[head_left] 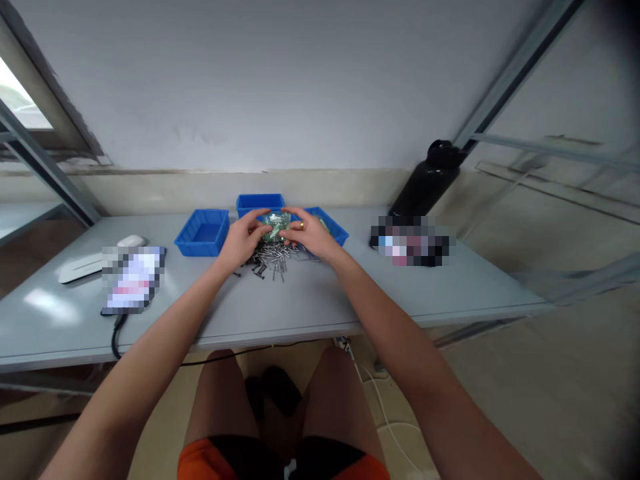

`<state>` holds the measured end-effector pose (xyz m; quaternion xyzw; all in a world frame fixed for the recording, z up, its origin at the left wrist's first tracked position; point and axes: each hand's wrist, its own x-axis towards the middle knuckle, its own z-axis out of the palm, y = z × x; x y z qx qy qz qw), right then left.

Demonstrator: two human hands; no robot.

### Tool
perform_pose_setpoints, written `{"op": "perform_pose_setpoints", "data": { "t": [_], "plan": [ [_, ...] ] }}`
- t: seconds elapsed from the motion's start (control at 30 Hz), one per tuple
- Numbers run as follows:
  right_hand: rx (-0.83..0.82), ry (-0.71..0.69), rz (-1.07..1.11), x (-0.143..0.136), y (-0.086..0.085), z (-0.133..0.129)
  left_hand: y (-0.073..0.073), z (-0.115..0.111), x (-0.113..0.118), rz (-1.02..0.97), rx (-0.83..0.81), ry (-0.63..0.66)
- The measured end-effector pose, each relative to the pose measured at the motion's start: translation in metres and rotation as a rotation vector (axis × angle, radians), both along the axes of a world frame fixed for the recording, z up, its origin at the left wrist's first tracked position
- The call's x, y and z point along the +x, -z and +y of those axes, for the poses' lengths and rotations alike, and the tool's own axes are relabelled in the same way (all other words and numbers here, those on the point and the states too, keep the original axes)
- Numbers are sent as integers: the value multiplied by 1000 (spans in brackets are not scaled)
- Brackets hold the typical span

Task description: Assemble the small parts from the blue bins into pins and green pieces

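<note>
Bare forearms [395, 337] lead to the left hand [243, 240] and right hand [317, 237], both pinching a glossy, greenish see-through packet [275, 227] beside heaped slender metal screws [275, 257] on the smooth grey table [290, 307]. Blue plastic bins [200, 249] stand around, one partly hidden by the right hand; farther right, a rounded black bottle [425, 183].

The hands [314, 233] partly hide the packet [276, 231]. The left phone [134, 280] is blurred. The left edge crops the window [23, 100].

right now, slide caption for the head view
Left hand and right hand hold a shiny green plastic packet near silvery metal fasteners.
</note>
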<state>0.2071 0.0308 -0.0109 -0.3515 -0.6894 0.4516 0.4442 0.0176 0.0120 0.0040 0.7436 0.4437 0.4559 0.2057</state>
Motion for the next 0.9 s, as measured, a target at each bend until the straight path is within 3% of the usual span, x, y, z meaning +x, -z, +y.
{"op": "perform_pose_setpoints", "data": {
  "t": [0.9],
  "plan": [
    [220,83,-206,-3,2,-1,-4,-2,0,107,49,-34]
  ]
}}
